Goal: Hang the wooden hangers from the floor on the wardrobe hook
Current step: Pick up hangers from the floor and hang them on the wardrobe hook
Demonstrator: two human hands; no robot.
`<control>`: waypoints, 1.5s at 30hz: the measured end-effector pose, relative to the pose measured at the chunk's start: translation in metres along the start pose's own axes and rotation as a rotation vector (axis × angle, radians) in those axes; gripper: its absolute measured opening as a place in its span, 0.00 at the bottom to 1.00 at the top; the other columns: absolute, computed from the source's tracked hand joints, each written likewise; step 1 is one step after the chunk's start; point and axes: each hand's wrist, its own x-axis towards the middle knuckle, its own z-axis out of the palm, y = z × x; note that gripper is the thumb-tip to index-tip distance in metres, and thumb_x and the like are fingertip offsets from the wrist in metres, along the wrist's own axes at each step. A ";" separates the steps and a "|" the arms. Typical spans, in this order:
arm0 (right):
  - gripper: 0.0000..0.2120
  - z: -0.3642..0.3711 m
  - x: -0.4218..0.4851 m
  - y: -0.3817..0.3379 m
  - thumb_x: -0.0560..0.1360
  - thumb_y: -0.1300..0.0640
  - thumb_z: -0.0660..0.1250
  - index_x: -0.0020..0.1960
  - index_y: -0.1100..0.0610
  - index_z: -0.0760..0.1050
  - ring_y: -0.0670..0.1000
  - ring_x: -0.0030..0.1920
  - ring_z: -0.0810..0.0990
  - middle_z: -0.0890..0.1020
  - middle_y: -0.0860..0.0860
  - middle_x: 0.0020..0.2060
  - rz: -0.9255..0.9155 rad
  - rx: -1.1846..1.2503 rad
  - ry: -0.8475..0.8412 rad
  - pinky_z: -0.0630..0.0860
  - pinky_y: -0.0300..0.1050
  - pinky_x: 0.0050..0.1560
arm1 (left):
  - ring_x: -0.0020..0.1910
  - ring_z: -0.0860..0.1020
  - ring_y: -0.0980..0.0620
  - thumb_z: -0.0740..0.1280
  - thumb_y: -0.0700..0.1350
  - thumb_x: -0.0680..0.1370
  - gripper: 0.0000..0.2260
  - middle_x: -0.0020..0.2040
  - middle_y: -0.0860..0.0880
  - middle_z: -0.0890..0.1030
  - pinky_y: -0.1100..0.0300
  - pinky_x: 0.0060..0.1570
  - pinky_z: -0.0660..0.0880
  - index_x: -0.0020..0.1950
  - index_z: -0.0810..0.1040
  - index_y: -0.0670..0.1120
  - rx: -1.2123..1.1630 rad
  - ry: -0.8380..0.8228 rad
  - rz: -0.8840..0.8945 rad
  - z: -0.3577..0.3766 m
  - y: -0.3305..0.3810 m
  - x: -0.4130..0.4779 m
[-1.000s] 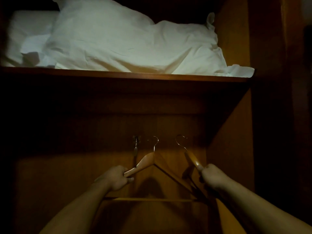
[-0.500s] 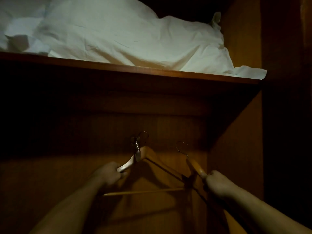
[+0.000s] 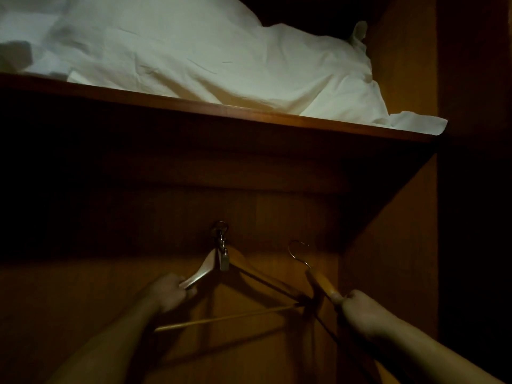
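Observation:
Inside a dark wooden wardrobe, a metal wardrobe hook [image 3: 223, 249] sticks out of the back panel. My left hand [image 3: 169, 292] grips the left arm of a wooden hanger [image 3: 250, 270], whose wire loop sits at the hook; its crossbar slants down to the left. To the right, my right hand [image 3: 360, 310] grips a second wooden hanger [image 3: 321, 281] by one arm, seen almost edge-on, with its wire hook in free air, apart from the wardrobe hook.
A wooden shelf [image 3: 249, 117] runs across above the hook, carrying white pillows [image 3: 210, 59]. The wardrobe's right side wall [image 3: 393, 259] stands close to my right hand. The left part of the wardrobe is in deep shadow.
My left hand moved the first hanger left and up until its wire loop reached the wardrobe hook. My right hand and its hanger stayed roughly in place.

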 end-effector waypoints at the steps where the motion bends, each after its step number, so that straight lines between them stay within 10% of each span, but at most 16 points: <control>1: 0.13 0.002 0.002 0.000 0.84 0.50 0.55 0.52 0.58 0.72 0.45 0.32 0.69 0.73 0.50 0.36 0.006 -0.005 -0.005 0.66 0.38 0.31 | 0.34 0.79 0.53 0.70 0.51 0.77 0.06 0.38 0.50 0.83 0.60 0.39 0.73 0.45 0.82 0.49 0.000 0.002 0.000 0.002 -0.002 0.000; 20: 0.16 0.016 -0.014 -0.014 0.84 0.50 0.55 0.42 0.56 0.69 0.46 0.31 0.69 0.73 0.51 0.35 0.008 -0.012 -0.022 0.65 0.39 0.32 | 0.38 0.80 0.55 0.66 0.52 0.78 0.04 0.39 0.53 0.82 0.62 0.40 0.74 0.46 0.80 0.54 0.151 -0.044 -0.024 0.013 -0.030 -0.005; 33: 0.11 0.014 -0.040 -0.022 0.85 0.48 0.54 0.56 0.57 0.64 0.47 0.38 0.74 0.76 0.52 0.43 -0.051 0.046 0.015 0.73 0.41 0.41 | 0.67 0.70 0.48 0.61 0.64 0.77 0.28 0.68 0.49 0.72 0.53 0.63 0.68 0.73 0.65 0.52 0.712 0.267 0.004 0.004 0.005 -0.052; 39: 0.13 0.023 -0.060 -0.014 0.84 0.47 0.53 0.54 0.57 0.65 0.47 0.34 0.72 0.74 0.52 0.41 -0.067 0.109 0.009 0.70 0.41 0.33 | 0.46 0.79 0.53 0.63 0.64 0.78 0.14 0.45 0.53 0.80 0.59 0.43 0.71 0.47 0.75 0.53 0.184 0.046 0.158 0.026 0.094 -0.107; 45: 0.10 0.046 -0.087 -0.001 0.85 0.49 0.53 0.50 0.53 0.68 0.46 0.36 0.74 0.77 0.51 0.41 -0.070 0.243 0.038 0.69 0.40 0.32 | 0.47 0.80 0.52 0.63 0.65 0.77 0.23 0.52 0.46 0.81 0.58 0.43 0.78 0.57 0.76 0.48 -0.460 -0.201 0.151 0.056 0.209 -0.162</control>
